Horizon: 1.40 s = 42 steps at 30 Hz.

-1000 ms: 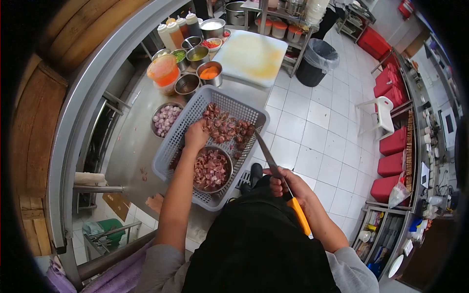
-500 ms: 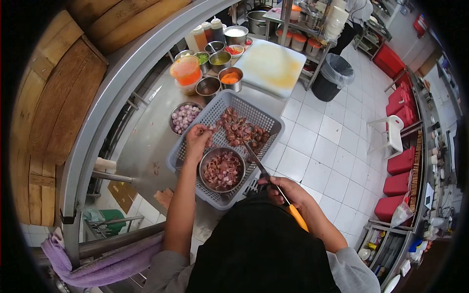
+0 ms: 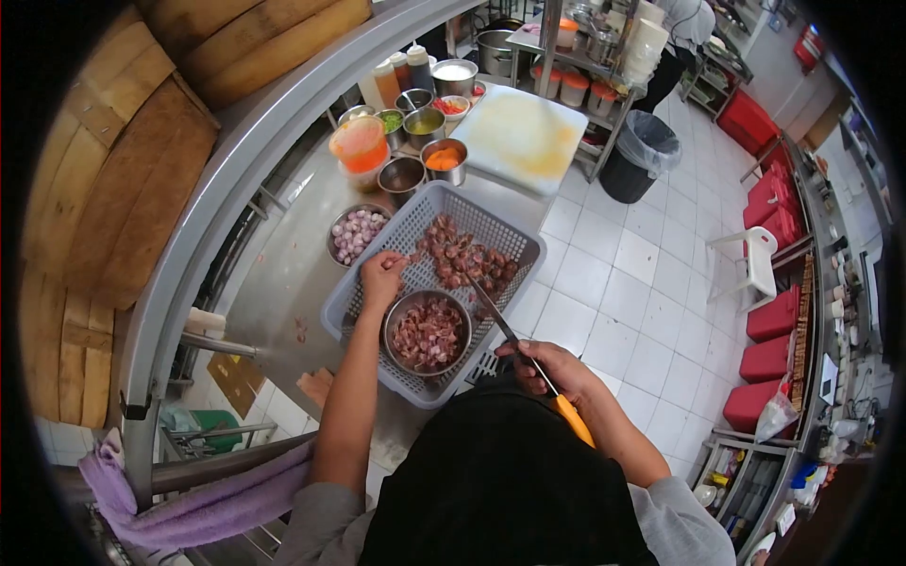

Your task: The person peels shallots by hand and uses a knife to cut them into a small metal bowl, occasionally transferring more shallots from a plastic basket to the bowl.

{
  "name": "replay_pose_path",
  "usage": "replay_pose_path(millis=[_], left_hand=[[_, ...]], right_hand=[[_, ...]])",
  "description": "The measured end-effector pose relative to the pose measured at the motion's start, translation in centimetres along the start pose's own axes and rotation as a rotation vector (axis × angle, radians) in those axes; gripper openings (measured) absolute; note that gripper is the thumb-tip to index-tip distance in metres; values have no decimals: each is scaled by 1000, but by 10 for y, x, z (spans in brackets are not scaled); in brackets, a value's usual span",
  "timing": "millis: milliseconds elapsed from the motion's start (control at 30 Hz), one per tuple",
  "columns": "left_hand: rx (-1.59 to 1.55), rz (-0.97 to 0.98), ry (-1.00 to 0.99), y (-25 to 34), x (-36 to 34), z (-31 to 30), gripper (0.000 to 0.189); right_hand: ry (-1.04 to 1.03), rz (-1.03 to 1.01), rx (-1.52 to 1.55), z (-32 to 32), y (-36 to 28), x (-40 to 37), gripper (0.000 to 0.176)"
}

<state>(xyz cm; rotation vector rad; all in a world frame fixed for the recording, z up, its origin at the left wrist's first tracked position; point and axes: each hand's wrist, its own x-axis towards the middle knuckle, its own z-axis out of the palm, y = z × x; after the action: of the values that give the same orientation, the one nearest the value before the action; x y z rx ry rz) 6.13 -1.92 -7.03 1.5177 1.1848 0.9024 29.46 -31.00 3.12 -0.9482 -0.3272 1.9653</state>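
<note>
One knife [image 3: 496, 315], mid-frame, sat in the curled right hand [image 3: 557, 369]; left hand [image 3: 382, 279] bunched, contents unclear, nickable if the blade slipped leftward.

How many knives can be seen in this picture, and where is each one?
1. The knife with the orange handle is in the right hand, its blade reaching over the grey basket. Others may be hidden, or too small to tell, in the background.
</note>
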Motion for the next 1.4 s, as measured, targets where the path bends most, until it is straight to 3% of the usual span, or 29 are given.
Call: replay_pose_path(millis=[67,133,167,233,367,433,533,667,867,933,1067,1167,1233,1367,1400], left_hand=[[70,-8,48,5,-2,-5,11],[198,38,3,5,-1,-11,29],[198,39,3,5,0,-16,29],[-139,-349,-149,13,0,-25,37],[-320,-272,-218,19,-17,-35,37],[-296,-232,-196,38,-34,-39,28],[-546,-300,-127,34,-49,-44,27],[-644,-332,-142,19,-61,-50,24],[-86,-141,-74,12,-69,-56,19],[635,170,-2,19,-74,-58,11],[753,210,66,11,-74,-54,11],[536,97,26,11,-69,-62,10],[-88,-244,-22,20,-71,-72,14],[-165,-167,-78,44,-87,-78,22],[-317,-152,-88,65,-98,-74,22]], right_hand=[[11,-3,-28,1,-1,3,45],[8,-12,-70,0,-1,7,43],[7,-13,-70,0,0,7,43],[44,-5,-105,4,-2,8,42],[58,-9,-166,6,-6,11,45],[169,-74,-313,10,-7,15,44],[171,-142,-367,12,-9,23,48],[193,-140,-406,25,-12,33,46],[135,-94,-452,27,-9,37,42],[133,-90,-444,25,-7,36,41],[149,-114,-433,27,-4,34,39],[130,-82,-444,30,-10,30,41],[126,-83,-441,31,-11,30,45],[114,-83,-462,27,-14,35,49],[129,-96,-489,29,-14,36,50]])
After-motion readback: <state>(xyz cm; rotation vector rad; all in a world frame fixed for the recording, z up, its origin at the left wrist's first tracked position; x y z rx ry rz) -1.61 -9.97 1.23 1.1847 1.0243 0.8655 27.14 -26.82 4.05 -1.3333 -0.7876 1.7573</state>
